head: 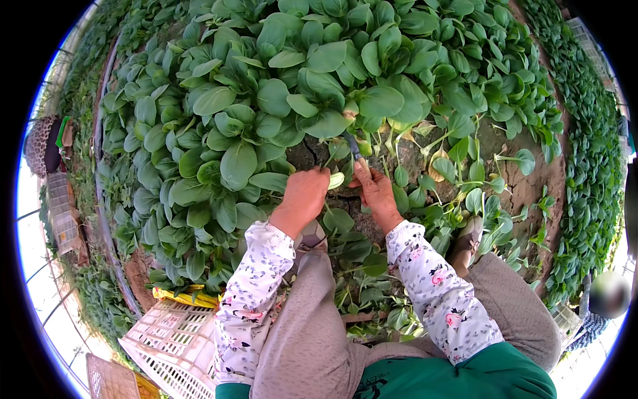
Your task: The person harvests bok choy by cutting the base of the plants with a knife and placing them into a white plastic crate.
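My left hand (302, 198) is closed in a fist around a leafy green, probably bok choy. Its pale green stalk (336, 180) pokes out on the right side of the fist. My right hand (377, 193) grips a small tool, apparently a knife (353, 146), by its light-coloured handle. The dark end of the tool points away from me, low among the leaves at the edge of the dense bok choy bed (239, 159). Bare cracked soil (304, 154) shows just beyond both hands.
Loose leaves and cut stems (438, 164) litter the soil to the right. A white plastic crate (169, 339) with a yellow bag (185, 296) stands at lower left. Farther off are more crates (62, 212) and other people (593, 326). My shoes (467, 244) rest among plants.
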A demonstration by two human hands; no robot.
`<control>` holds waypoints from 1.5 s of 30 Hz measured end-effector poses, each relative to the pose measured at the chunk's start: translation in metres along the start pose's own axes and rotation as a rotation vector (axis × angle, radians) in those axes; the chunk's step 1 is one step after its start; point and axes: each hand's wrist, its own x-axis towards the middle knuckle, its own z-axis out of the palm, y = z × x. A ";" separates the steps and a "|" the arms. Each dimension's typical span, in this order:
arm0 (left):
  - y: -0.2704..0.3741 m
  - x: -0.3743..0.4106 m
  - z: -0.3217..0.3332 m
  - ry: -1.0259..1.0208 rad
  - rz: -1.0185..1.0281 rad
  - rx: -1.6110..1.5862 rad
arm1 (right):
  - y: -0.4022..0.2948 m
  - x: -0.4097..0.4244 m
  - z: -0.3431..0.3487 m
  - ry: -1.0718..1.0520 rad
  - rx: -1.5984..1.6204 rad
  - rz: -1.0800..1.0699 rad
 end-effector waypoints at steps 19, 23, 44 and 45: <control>-0.070 0.017 0.013 0.224 -0.162 0.085 | -0.003 0.057 0.017 0.153 -0.365 -0.175; -0.072 0.018 0.015 0.267 -0.167 0.053 | -0.003 0.070 0.017 0.027 -0.155 -0.327; -0.076 0.018 0.027 0.223 -0.252 -0.037 | -0.007 0.091 0.009 -0.087 -0.323 -0.107; -0.072 0.016 0.021 0.194 -0.273 -0.062 | -0.014 0.086 0.011 -0.117 -0.377 -0.005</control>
